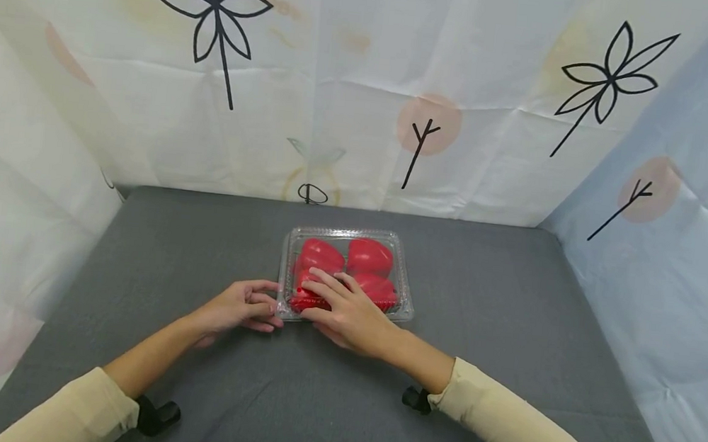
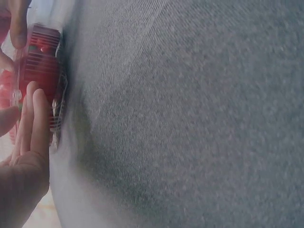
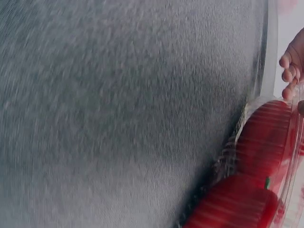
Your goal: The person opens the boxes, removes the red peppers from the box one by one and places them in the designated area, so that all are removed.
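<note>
A clear ribbed plastic box [image 1: 407, 307] lies on the grey cloth, with several glossy red fruits [image 1: 370, 257] inside. A small green stem shows on one of them in the right wrist view. At the box's left front corner, my left hand [image 1: 246, 308] touches the side with fairly straight fingers; the left wrist view shows those fingers [image 2: 40, 118] flat along the ribbed wall. My right hand [image 1: 354, 317] rests over the front of the box, its fingers spread across the top and the thumb near the front edge. It partly hides the front fruits. Whether the lid is fastened, I cannot tell.
Grey cloth [image 1: 500, 299] covers the tabletop around the box. Behind it hangs a pale curtain [image 1: 370, 52] with leaf drawings, and similar cloth walls stand at left and right. Black wrist mounts [image 1: 157, 417] sit beneath both forearms.
</note>
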Available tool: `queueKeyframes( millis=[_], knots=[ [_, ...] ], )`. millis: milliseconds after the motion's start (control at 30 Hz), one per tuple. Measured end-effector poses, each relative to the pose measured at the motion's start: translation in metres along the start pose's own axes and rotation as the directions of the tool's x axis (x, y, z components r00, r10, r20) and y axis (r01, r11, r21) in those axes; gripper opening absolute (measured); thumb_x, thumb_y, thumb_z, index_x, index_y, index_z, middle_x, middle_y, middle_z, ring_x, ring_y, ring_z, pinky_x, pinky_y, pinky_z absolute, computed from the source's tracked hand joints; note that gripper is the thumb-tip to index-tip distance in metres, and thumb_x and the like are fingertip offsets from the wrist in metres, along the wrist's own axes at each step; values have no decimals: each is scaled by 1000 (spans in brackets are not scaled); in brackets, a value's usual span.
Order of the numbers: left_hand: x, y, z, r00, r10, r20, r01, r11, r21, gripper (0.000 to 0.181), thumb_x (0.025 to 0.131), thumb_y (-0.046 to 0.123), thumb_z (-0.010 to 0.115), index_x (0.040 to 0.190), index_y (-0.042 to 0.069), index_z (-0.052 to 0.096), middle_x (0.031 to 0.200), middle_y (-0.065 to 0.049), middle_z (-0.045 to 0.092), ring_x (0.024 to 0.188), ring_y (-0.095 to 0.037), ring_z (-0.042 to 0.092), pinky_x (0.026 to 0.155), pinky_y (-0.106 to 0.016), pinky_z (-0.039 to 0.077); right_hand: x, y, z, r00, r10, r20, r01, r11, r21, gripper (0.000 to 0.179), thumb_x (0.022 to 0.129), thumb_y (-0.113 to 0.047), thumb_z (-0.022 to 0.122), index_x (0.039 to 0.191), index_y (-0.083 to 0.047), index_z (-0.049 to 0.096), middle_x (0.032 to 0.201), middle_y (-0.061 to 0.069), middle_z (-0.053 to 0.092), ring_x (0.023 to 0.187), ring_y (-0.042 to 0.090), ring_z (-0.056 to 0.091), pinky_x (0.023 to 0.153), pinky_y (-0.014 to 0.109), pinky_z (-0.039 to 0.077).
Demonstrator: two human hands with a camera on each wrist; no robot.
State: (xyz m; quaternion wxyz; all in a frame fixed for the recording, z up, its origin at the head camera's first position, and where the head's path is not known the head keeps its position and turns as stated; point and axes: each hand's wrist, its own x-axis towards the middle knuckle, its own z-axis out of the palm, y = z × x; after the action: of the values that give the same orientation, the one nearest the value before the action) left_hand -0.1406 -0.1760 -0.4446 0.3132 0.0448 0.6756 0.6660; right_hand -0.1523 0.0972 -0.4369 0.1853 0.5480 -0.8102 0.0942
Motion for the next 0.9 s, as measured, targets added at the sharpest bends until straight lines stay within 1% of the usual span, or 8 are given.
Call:
queueKeyframes(
  millis=[100, 167, 233, 333, 433, 633, 767, 900],
  knots=[
    [2, -2, 1, 1000, -9, -8, 9, 999, -36, 58, 99, 5, 58, 147, -7, 28, 110, -16, 69, 98, -27, 71, 88, -41, 56, 3, -2, 2, 1000, 24, -18, -23, 999, 32, 34, 81, -28, 83, 112, -20, 73, 136, 10, 56, 132, 26, 46, 104, 45, 42],
    [3, -3, 1, 1000, -8, -7, 8, 998, -57, 60, 98, 6, 61, 147, -6, 28, 109, -15, 70, 98, -26, 71, 88, -41, 56, 5, -3, 2, 998, 46, -38, -43, 996, 72, 32, 79, -28, 84, 108, -19, 74, 133, 11, 57, 128, 24, 49, 102, 45, 43],
    [4, -5, 1, 1000, -12, -2, 12, 997, -80, 62, 97, 6, 63, 146, -5, 27, 108, -14, 70, 97, -26, 71, 89, -41, 56, 8, -4, 3, 996, 66, -58, -59, 992, 110, 29, 78, -27, 85, 103, -17, 75, 129, 11, 58, 124, 25, 51, 101, 46, 43],
    [5, -7, 1, 1000, -18, 11, 19, 994, -106, 66, 95, 6, 66, 146, -4, 26, 109, -14, 70, 98, -24, 71, 90, -41, 55, 10, -4, 5, 993, 83, -79, -72, 988, 136, 23, 78, -24, 86, 97, -17, 75, 124, 10, 60, 121, 25, 53, 101, 46, 43],
    [6, -9, 2, 1000, -18, 9, 18, 995, -96, 69, 93, 6, 68, 147, -4, 25, 110, -14, 70, 97, -23, 70, 90, -40, 56, 12, -5, 7, 993, 83, -84, -73, 991, 112, 17, 80, -24, 84, 93, -17, 75, 120, 9, 62, 118, 24, 54, 100, 43, 44],
    [9, -9, 4, 1000, -14, -16, 13, 997, -79, 68, 92, 2, 69, 145, -5, 27, 103, -12, 70, 93, -22, 71, 89, -41, 56, 12, -8, 11, 992, 92, -88, -86, 994, 74, 16, 81, -26, 83, 92, -17, 74, 118, 7, 61, 115, 22, 55, 97, 40, 45],
    [11, -9, 7, 1000, -11, -17, 9, 996, -86, 60, 92, 0, 67, 139, -5, 30, 100, -11, 70, 92, -23, 71, 90, -42, 56, 11, -9, 12, 990, 107, -91, -100, 992, 80, 14, 84, -26, 80, 91, -17, 72, 118, 7, 61, 113, 21, 55, 98, 39, 44],
    [12, -9, 8, 1000, -1, 2, 1, 996, -92, 49, 93, 0, 66, 130, -3, 34, 101, -13, 71, 94, -24, 71, 89, -42, 56, 11, -10, 13, 989, 109, -97, -102, 992, 77, 13, 85, -25, 79, 90, -17, 71, 116, 6, 60, 111, 20, 55, 98, 39, 44]
  ],
)
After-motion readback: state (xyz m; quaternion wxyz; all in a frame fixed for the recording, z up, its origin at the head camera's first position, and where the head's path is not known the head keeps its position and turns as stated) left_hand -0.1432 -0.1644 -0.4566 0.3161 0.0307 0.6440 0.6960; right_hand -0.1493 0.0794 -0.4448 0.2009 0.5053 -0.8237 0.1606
